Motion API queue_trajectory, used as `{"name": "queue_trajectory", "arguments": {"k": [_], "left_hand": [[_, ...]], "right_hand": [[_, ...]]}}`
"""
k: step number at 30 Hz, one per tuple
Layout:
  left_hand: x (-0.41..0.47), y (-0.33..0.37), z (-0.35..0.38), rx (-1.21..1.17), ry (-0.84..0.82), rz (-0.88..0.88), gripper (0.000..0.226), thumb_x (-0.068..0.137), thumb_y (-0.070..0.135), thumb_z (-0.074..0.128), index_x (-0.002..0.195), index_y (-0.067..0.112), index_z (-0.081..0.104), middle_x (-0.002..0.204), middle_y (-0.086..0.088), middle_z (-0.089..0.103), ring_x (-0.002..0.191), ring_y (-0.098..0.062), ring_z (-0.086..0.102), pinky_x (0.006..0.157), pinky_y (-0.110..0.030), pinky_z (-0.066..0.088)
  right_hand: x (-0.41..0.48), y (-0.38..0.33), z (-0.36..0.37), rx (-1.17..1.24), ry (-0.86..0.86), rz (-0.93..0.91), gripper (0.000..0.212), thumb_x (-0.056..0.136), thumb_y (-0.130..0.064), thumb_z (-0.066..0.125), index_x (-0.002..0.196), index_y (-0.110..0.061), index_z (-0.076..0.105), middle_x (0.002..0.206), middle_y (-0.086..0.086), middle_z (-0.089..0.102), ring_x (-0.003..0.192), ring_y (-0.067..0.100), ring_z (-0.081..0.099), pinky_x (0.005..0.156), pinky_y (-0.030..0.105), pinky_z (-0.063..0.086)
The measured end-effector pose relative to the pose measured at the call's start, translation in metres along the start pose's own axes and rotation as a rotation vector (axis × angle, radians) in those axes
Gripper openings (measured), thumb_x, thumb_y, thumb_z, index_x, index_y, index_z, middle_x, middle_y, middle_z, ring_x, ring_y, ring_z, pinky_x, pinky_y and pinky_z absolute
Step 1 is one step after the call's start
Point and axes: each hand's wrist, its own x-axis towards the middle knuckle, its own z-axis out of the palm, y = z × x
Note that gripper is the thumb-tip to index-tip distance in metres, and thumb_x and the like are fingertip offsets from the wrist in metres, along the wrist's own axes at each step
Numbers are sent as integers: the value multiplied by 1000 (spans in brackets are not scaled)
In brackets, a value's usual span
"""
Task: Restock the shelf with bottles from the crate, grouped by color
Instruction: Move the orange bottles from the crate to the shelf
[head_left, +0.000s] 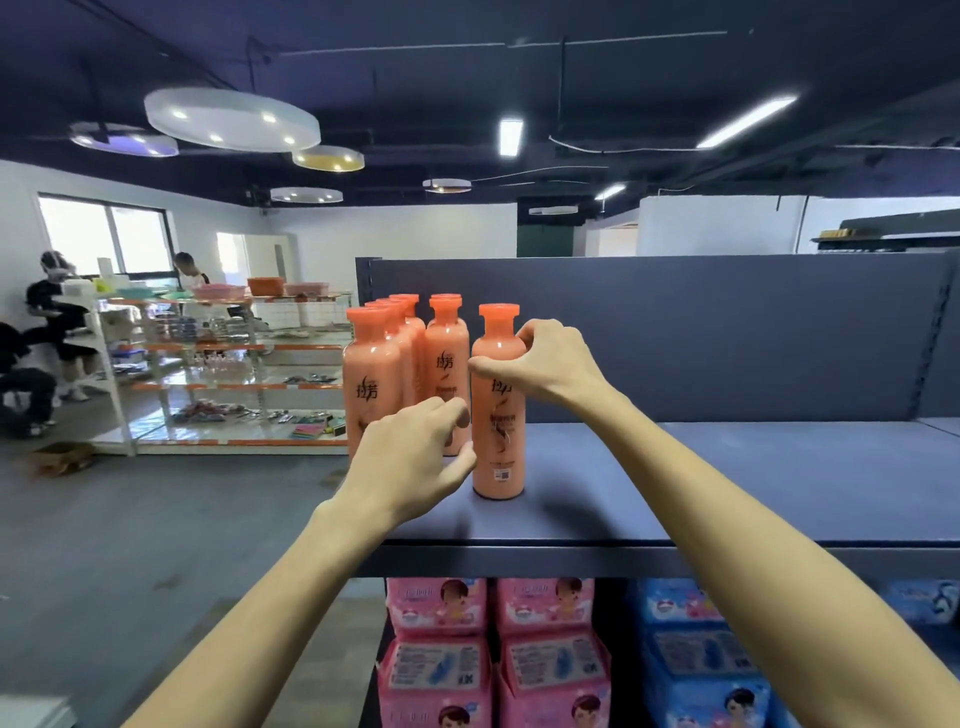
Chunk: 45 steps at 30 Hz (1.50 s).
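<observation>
Right hand (540, 364) is clamped on the tall peach-orange plastic bottle (497, 415), right at its shoulder. The thumb lies across the front above the label and the fingers wrap round behind, just under the flared cap. Left hand (415, 452) sits low beside the bottle's lower left side with its fingers loosely curled. The thumb is at or very near the bottle wall, but I can't tell whether it pinches or only steadies.

The bottle stands upright near the front edge of the dark blue-grey shelf (727, 483). It is just right of the rows of matching orange bottles (374, 384) at the shelf's left end.

It looks full, so expect some weight. The walls seem stiff, and the plastic is smooth and glossy, likely slick. It is tall on a narrow base, so it should tip easily and could knock its neighbours over. The shoulder, where the body narrows, looks like the safest hold, with a second hand low for guidance.

Both forearms reach forward and up to the shelf. The right comes in from the lower right with the back of the hand facing us, and the left comes from the lower left.

Pink soft packs (441, 649) and blue soft packs (696, 654) fill the level below. No crate is in view.
</observation>
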Motion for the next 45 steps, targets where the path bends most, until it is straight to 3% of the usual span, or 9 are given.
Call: {"name": "queue_trajectory", "arguments": {"k": [4, 9, 13, 17, 19, 25, 32, 41, 45], "left_hand": [[-6, -1, 5, -22, -7, -9, 17, 86, 42, 53, 97, 29, 54, 88, 10, 59, 72, -15, 56, 61, -33, 48], [-12, -2, 9, -59, 4, -2, 18, 85, 41, 54, 96, 27, 56, 83, 10, 56, 71, -15, 57, 60, -34, 49], [-15, -3, 13, 93, 56, 49, 29, 82, 44, 40, 93, 23, 57, 82, 8, 57, 75, -17, 57, 53, -32, 48], [-14, -8, 17, 148, 93, 49, 22, 82, 37, 55, 92, 18, 58, 84, 3, 56, 79, -21, 55, 56, -32, 44], [-15, -12, 17, 118, 103, 57, 23, 83, 36, 52, 91, 15, 58, 85, 0, 54, 81, -23, 51, 63, -33, 46], [-21, -19, 8, 130, 127, 51, 24, 83, 35, 47, 88, 14, 58, 84, -3, 53, 80, -24, 47, 70, -36, 46], [-31, -27, -1, 120, 128, 16, 20, 83, 32, 55, 89, 14, 58, 84, -3, 54, 80, -24, 47, 68, -35, 46], [-41, -32, -8, 110, 71, -24, 28, 83, 35, 43, 91, 14, 59, 85, -2, 55, 81, -24, 49, 66, -35, 48], [-43, -30, -9, 106, 51, -24, 29, 82, 36, 42, 91, 14, 58, 86, -2, 54, 81, -23, 49, 65, -36, 49]], "right_hand": [[-12, 8, 6, 19, -25, -8, 65, 60, -71, 79, 86, -14, 63, 81, -2, 67, 77, 16, 65, 65, 33, 55], [-51, 43, 29, 9, -210, 11, 54, 62, -53, 87, 100, -20, 66, 90, -9, 71, 83, 6, 66, 73, 29, 58], [-55, 47, 42, 59, -167, 7, 53, 65, -46, 88, 104, -18, 65, 94, -8, 72, 88, 7, 67, 74, 25, 56], [-50, 35, 55, 62, -163, 8, 54, 67, -45, 88, 103, -15, 63, 94, -5, 71, 88, 10, 66, 75, 30, 57], [-47, 32, 62, 58, -162, 12, 53, 65, -45, 88, 101, -15, 63, 92, -4, 70, 88, 12, 65, 74, 32, 57], [-35, 22, 81, 51, -167, 16, 48, 64, -44, 87, 93, -15, 61, 87, -2, 67, 79, 12, 60, 57, 24, 45], [-25, 15, 98, 59, -175, 44, 59, 59, -55, 87, 95, -17, 61, 94, 0, 69, 86, 17, 65, 74, 37, 58], [-22, 11, 102, 74, -169, 42, 58, 61, -53, 90, 97, -17, 62, 96, 1, 71, 91, 18, 67, 81, 39, 58], [-29, 7, 98, 36, -175, 33, 56, 66, -52, 87, 99, -16, 60, 98, 2, 69, 88, 18, 64, 75, 35, 56]]}}
